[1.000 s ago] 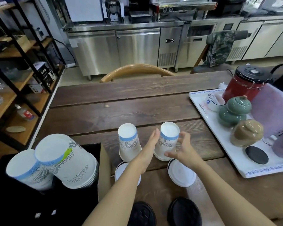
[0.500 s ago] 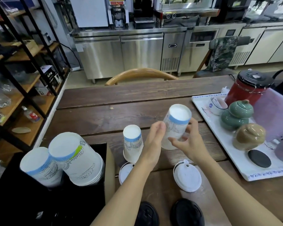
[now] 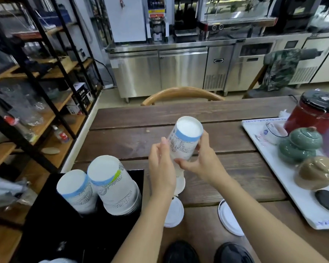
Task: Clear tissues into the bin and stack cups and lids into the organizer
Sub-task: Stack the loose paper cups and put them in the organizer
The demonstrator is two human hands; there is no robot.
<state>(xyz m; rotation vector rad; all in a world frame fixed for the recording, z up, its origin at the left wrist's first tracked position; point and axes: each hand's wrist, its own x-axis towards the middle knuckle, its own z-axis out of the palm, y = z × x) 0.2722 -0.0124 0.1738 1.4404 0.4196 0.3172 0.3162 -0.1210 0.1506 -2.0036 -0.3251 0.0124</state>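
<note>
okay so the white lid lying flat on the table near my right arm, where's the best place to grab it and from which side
Pinch the white lid at its raised rim, coming from above. It lies flat on the table, so there is no side wall to wrap a grip around. The far edge looks best: the right forearm covers part of the near side.

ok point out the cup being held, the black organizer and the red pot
cup (image 3: 186, 137): head view, on its printed side wall below the blue band
organizer (image 3: 51, 223): head view, on its black top face
red pot (image 3: 310, 118): head view, on its red body
</note>
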